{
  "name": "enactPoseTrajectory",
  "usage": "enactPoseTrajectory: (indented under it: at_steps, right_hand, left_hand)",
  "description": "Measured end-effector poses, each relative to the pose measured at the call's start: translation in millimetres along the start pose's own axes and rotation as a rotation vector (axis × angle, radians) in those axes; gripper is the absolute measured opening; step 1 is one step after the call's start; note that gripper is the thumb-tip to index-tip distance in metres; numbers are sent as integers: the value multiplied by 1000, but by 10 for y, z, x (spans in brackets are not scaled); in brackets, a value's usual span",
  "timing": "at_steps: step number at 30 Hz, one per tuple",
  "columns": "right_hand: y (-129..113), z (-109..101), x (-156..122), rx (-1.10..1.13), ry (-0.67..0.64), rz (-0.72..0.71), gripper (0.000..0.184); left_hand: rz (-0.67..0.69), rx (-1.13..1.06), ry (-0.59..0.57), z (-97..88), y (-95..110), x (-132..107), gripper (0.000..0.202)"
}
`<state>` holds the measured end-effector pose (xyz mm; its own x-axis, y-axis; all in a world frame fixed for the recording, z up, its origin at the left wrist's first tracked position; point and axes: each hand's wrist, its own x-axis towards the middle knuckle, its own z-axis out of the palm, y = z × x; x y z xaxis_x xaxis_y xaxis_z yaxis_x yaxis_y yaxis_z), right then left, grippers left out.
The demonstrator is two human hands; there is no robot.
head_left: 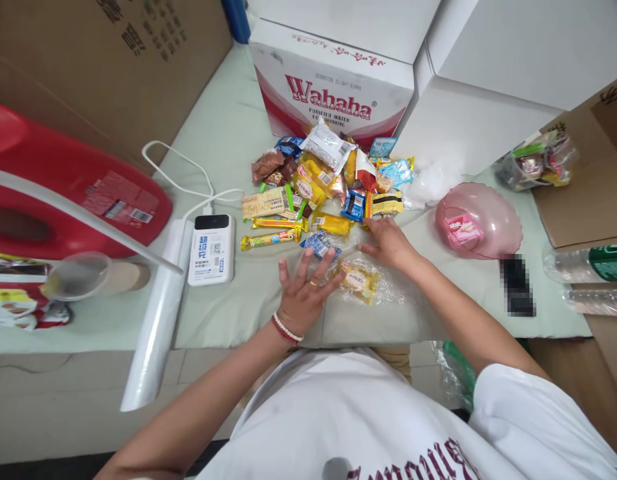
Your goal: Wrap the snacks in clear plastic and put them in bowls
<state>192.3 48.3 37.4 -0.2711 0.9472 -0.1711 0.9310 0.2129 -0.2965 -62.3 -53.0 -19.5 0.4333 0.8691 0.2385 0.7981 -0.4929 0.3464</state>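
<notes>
One yellow snack packet (pixel 359 283): placed nearward of the snack pile (pixel 308 185), between left hand (pixel 303 297) (fingers spread open) and right hand (pixel 389 245) (fingers bent; grip cannot be told). Judged light, crushable, slick-wrapped; best pinched gently by the ends.

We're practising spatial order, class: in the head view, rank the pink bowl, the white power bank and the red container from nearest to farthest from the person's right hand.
1. Pink bowl: just to the right of the right hand.
2. White power bank: to the left.
3. Red container: farther left, past the power bank.
</notes>
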Motion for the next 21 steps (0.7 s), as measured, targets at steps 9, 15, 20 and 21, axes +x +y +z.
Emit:
enactPoseTrajectory:
  at_steps: [9, 15, 20, 21]
  right_hand:
    - [-324, 18, -678, 123, -127, -361, 35]
    - [-438, 370, -1046, -115, -191, -537, 35]
    - [-466, 403, -1029, -161, -202, -558, 26]
    - [-483, 398, -1023, -169, -205, -561, 25]
  left_hand:
    - [3, -61, -8, -12, 64, 45, 59]
    - [-311, -559, 259, 18, -132, -17, 45]
    - [-646, -688, 179, -85, -206, 159, 53]
    - [-610, -646, 148, -117, -172, 222, 57]
